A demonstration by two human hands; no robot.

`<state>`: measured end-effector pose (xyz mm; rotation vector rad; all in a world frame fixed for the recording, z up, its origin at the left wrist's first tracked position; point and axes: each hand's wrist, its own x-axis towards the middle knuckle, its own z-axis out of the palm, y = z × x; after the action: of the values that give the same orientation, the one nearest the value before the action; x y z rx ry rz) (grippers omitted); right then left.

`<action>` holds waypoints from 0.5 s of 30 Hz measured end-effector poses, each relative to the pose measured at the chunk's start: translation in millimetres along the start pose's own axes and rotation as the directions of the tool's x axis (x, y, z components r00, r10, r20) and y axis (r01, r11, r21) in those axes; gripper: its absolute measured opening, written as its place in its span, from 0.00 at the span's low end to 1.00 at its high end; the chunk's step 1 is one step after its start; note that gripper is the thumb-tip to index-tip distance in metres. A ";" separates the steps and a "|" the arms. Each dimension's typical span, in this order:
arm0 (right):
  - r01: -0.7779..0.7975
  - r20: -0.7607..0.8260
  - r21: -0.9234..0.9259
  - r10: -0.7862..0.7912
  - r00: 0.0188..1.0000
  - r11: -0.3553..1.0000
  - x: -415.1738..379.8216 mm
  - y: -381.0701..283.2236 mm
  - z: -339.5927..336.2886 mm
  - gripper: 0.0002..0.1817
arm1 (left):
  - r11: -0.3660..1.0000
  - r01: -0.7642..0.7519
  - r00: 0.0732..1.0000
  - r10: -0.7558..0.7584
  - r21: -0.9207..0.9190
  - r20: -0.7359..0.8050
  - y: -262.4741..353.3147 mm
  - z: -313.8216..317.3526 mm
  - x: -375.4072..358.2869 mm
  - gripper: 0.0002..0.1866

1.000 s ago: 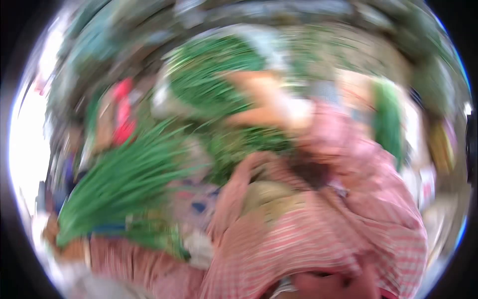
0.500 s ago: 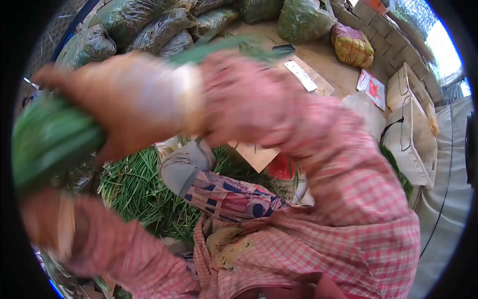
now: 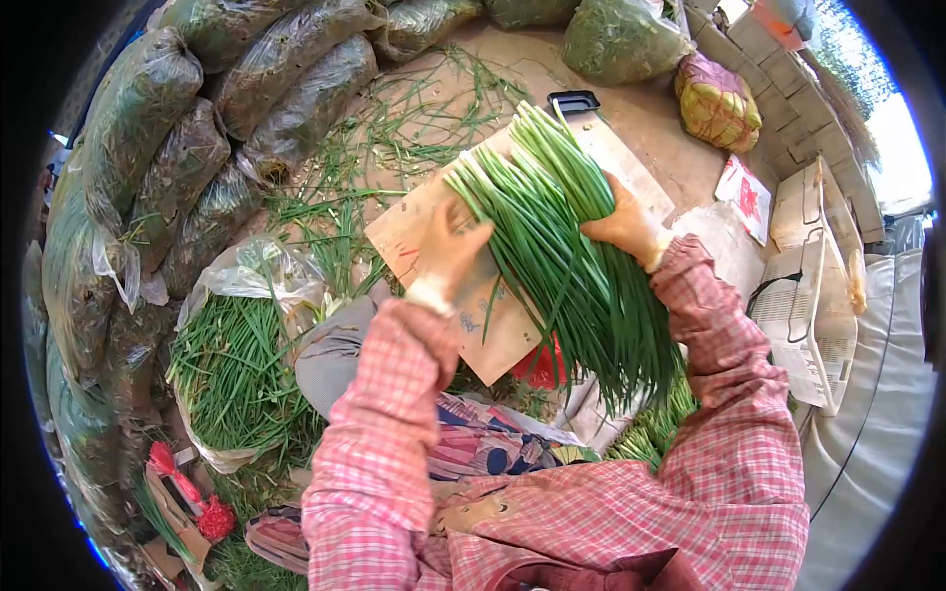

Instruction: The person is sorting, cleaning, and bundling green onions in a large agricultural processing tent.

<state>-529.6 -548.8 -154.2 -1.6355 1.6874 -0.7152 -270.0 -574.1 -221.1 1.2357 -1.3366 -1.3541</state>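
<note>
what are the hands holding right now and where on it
Both hands hold one bunch of green chives on the board: left hand and right hand on opposite sides, near its middle.

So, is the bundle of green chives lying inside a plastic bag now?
No, the bundle of green chives lies on the cardboard sheet, between both hands.

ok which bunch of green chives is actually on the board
The long green chive bunch between both hands on the tan cutting board; the other chive pile lies in clear plastic at left.
</note>
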 end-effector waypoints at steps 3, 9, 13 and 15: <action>0.004 -0.038 -0.161 -0.010 0.999 0.987 26.0 16.8 30.6 0.47 | 0.920 -0.011 0.997 0.038 0.391 -0.062 -19.8 -77.0 -27.3 0.26; -0.031 -0.043 -0.472 0.012 0.999 0.881 37.9 18.6 84.0 0.42 | 0.998 0.058 0.862 -0.047 0.006 -0.504 31.4 -205.3 -90.8 0.10; 0.182 0.013 -0.562 -0.211 0.977 0.807 45.2 59.8 75.0 0.36 | 0.817 0.268 0.673 0.219 0.510 -0.706 -89.0 -256.4 -182.0 0.09; 0.038 0.001 -0.749 -0.056 0.998 0.662 45.0 58.2 61.1 0.42 | 0.697 0.380 0.794 0.090 0.608 -0.601 -152.9 -250.1 -233.1 0.14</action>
<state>-517.9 -585.9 -241.6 -2.2232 2.1213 -0.0001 23.4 -373.7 -339.7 2.1272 -1.3190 -0.3955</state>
